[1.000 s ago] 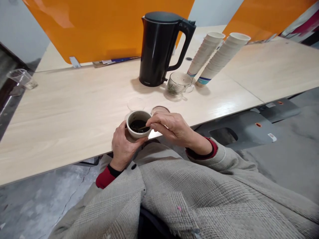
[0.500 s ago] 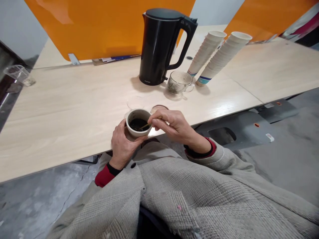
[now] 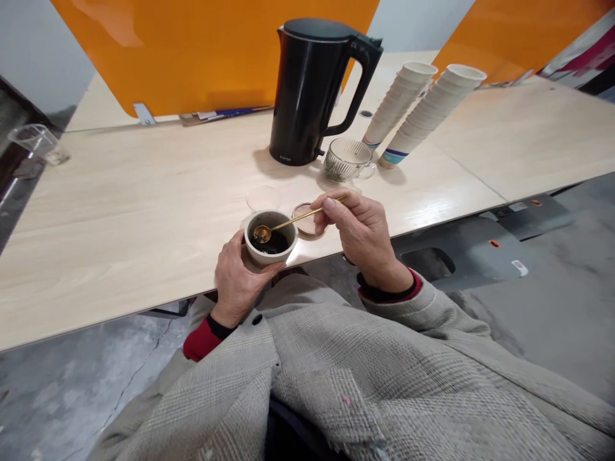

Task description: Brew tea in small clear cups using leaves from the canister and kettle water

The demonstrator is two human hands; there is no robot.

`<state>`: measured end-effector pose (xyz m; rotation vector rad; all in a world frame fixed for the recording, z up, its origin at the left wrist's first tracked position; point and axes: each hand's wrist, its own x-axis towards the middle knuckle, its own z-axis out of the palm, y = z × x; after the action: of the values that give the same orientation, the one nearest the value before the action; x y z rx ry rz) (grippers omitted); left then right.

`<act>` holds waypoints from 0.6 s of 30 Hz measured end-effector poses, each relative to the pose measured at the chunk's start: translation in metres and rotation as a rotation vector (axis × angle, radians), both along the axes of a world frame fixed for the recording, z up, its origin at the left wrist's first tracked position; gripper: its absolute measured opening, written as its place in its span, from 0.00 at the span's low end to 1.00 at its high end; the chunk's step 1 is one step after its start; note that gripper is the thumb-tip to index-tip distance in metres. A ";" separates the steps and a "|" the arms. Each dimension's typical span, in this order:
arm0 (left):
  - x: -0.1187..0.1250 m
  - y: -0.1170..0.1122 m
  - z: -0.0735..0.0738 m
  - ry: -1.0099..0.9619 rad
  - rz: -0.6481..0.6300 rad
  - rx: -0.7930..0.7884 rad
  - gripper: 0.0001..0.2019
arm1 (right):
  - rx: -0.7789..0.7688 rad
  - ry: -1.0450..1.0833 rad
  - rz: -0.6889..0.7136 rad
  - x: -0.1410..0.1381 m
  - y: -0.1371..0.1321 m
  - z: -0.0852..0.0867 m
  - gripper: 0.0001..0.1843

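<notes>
My left hand (image 3: 239, 276) is wrapped round a small white cup (image 3: 268, 258) at the table's near edge. Dark liquid (image 3: 275, 244) lies in the cup, with dark specks on the inner wall. Pinched in my right hand (image 3: 361, 234) is a thin gold spoon (image 3: 302, 216), its handle slanting up to the right. The spoon's round bowl is inside the cup, at or just above the liquid; I cannot tell which. Behind my right fingers a small round lid or coaster (image 3: 303, 224) with a dark rim lies on the table, partly hidden.
A black kettle (image 3: 307, 96) stands behind the cup, with a ribbed glass cup (image 3: 346, 161) beside it. Two tall stacks of paper cups (image 3: 435, 115) rise to the right. A clear plastic cup (image 3: 39, 144) is at the far left. An orange partition (image 3: 202, 57) borders the table (image 3: 120, 211).
My right hand has moved up and to the right, lifting the spoon so its bowl now shows in the cup. My left hand keeps its place on the cup.
</notes>
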<state>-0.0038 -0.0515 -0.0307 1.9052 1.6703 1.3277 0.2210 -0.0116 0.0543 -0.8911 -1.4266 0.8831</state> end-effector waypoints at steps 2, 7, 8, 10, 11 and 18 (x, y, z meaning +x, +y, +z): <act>0.000 0.000 0.000 -0.003 0.003 -0.003 0.46 | -0.003 0.020 -0.020 0.000 0.001 -0.002 0.17; 0.001 0.000 0.000 0.000 0.010 -0.006 0.47 | 0.038 -0.064 0.055 0.001 -0.002 -0.005 0.16; 0.002 0.000 0.000 0.002 0.012 -0.005 0.46 | 0.053 -0.096 0.084 0.000 -0.003 -0.005 0.16; 0.002 0.000 0.000 0.005 0.020 -0.002 0.46 | 0.081 -0.112 0.084 -0.001 -0.003 -0.005 0.16; 0.002 0.000 0.000 0.007 0.024 -0.001 0.46 | 0.085 -0.095 0.057 -0.002 -0.003 -0.005 0.16; 0.003 0.002 -0.002 0.006 0.019 0.028 0.47 | 0.000 0.043 -0.035 0.000 0.005 -0.015 0.18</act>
<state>-0.0012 -0.0495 -0.0330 1.9151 1.6863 1.3602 0.2210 -0.0064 0.0395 -0.8895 -1.3702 0.8714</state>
